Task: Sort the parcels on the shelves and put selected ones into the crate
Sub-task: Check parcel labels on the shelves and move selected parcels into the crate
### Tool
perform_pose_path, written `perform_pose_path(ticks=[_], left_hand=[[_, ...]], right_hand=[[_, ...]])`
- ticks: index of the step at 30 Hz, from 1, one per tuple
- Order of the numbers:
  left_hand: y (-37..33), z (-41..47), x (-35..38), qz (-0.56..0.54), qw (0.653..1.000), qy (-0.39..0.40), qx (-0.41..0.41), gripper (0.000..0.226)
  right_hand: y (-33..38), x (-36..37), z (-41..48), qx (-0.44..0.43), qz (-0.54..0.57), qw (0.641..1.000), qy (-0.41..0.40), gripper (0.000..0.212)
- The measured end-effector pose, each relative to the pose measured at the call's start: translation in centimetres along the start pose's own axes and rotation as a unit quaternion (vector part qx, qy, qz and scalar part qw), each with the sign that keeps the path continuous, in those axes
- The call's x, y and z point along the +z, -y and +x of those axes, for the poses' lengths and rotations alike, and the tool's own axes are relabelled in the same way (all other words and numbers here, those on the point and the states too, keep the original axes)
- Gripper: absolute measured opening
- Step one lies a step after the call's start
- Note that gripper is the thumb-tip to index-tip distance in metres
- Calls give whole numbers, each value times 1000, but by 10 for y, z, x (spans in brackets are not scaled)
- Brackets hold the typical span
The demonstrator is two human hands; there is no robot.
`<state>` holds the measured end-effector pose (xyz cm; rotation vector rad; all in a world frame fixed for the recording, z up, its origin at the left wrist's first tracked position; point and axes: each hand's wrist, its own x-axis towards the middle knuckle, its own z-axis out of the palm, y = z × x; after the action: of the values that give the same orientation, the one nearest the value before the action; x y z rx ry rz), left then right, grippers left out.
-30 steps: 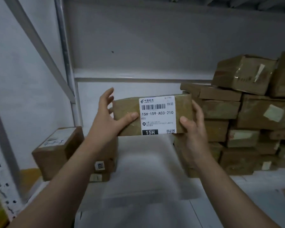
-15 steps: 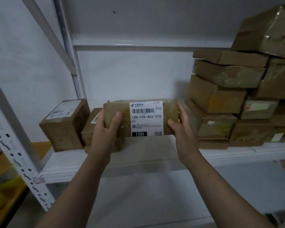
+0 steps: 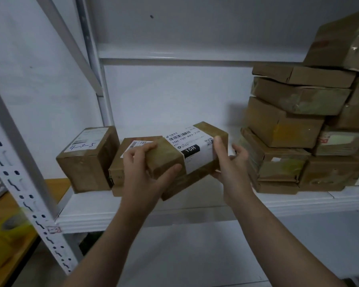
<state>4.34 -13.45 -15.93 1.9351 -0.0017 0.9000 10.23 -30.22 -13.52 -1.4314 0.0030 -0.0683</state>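
Both hands [image 3: 142, 172] grip labelled parcel [image 3: 187, 156] over shelf [image 3: 195, 206]

The parcel [image 3: 187, 158] was brown cardboard under glossy tape, with a matt white paper label [image 3: 192, 149]. The shelf [image 3: 174, 212] was smooth white-painted metal; its upright [image 3: 19, 172] was perforated.

- One view only, from a camera worn on the person's head, so no second view shares any part of the scene.
- It faces forward and down into a white metal shelf [image 3: 195, 206], with the white back wall square ahead.
- It sits close: both bare forearms rise from the bottom edge to mid-frame.
- The wide lens bows the white perforated steel upright [image 3: 19, 172] at left and the stack of brown taped cardboard boxes [image 3: 294, 141] at right.
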Motion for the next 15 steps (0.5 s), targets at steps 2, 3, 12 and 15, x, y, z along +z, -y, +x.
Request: perform_pose_path(ticks=[2,3,12,15], left_hand=[[0,-12,14,49,998,-30,8,75],[1,-17,20,63,997,-23,32,81],[11,-27,-3,149,974,113,124,66],[27,-15,-18,266,951,60,146,57]], right_hand=[[-10,10,-2,4,69,997,33,108],[-15,15,-3,6,80,995,62,108],[-38,15,5,-31,-31,995,93,69],[-49,13,13,-72,-24,996,36,45]])
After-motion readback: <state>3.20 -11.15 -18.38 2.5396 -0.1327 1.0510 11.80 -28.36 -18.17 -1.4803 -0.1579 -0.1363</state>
